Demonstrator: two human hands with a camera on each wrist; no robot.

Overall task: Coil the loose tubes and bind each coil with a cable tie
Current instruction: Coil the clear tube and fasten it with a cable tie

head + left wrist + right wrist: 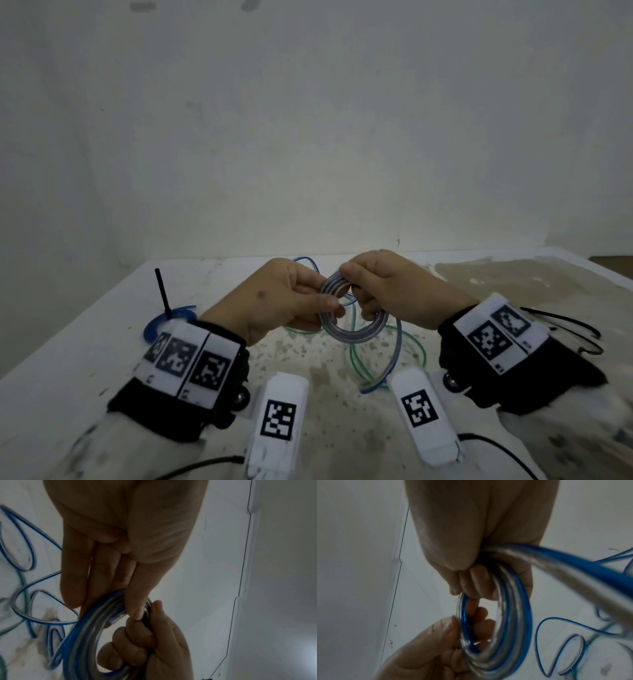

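Two hands grip one tube coil above the table: left hand pinching its left side, right hand curled through it. Loose tubes trail beneath, partly hidden. Black cable ties far right, blurred.

Blue-striped clear coil

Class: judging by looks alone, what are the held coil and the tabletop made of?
Coil: probably soft clear plastic tubing with a blue stripe; glossy, see-through, bends into tight loops. Tabletop: hard, white, matt, with brown speckled stains; possibly painted or laminated, unclear.
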